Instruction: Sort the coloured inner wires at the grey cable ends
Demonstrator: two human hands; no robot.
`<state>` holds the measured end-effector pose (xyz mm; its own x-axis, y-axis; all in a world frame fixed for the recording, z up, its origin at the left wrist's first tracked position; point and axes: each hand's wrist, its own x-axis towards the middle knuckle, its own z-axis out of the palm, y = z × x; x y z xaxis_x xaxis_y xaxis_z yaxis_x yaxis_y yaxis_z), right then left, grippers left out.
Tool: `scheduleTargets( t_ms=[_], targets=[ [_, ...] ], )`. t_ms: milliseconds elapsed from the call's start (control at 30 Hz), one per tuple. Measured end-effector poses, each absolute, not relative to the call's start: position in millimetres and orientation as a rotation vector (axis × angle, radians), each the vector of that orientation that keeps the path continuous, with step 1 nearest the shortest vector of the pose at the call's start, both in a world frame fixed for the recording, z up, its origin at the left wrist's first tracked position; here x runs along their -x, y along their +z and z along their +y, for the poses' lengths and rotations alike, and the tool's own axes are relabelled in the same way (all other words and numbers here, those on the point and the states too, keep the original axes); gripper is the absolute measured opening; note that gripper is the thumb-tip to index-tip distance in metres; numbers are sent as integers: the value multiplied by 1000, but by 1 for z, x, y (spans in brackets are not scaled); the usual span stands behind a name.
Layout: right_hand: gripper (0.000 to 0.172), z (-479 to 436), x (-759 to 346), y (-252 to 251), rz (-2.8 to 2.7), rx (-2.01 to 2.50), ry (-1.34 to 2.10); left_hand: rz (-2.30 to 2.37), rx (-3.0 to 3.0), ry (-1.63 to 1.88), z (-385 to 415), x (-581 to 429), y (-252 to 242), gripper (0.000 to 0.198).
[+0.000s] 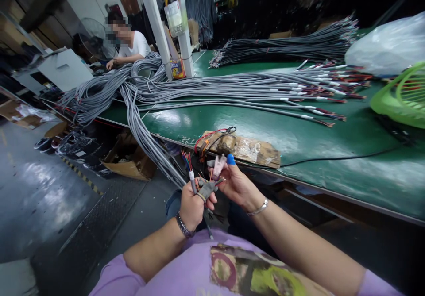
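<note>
My left hand [195,203] is closed round a grey cable [192,182], its white-banded end pointing up with thin coloured wires [187,159] fanned out. A grey wrap covers the left thumb. Bare-tipped wires [220,181] stick out between the two hands. Close beside it, my right hand [237,185] is bent with its fingers drawn together; a blue cover [230,159] sits on one fingertip. A pale pinkish-white piece [218,165] shows at those fingers; whether it is a finger wrap or a small tool, I cannot tell.
A worn wooden block [255,151] with red and black leads lies at the edge of the green table [332,148]. Long grey cables [212,86] stretch across it, a black bundle [282,50] behind. A green basket [401,97] stands right. A co-worker [136,44] sits far left.
</note>
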<state>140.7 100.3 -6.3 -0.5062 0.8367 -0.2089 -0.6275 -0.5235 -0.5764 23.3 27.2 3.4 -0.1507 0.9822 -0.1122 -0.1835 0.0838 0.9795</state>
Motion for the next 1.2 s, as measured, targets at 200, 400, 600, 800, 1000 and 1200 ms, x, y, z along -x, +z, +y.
scheduleTargets(
  t_ms=[200,400,600,800,1000,1200],
  targets=[
    [55,95,-163,-1,-819,710,2272,1252,-977,1286,19,-20,-1,37],
    [35,91,-177,8,-1285,893,2073,1312,-1083,1179,15,-19,0,33],
    [34,86,-173,10,-1629,810,1845,1261,-1135,935,18,-18,1,27],
    [39,87,-179,0,-1418,840,1869,1194,-1014,1050,19,-14,2,35],
    [45,99,-179,-15,-855,823,2101,1169,-888,1182,23,-15,11,40],
    [39,102,-160,-4,-938,680,2049,1174,-891,1266,26,-22,15,39]
  ],
)
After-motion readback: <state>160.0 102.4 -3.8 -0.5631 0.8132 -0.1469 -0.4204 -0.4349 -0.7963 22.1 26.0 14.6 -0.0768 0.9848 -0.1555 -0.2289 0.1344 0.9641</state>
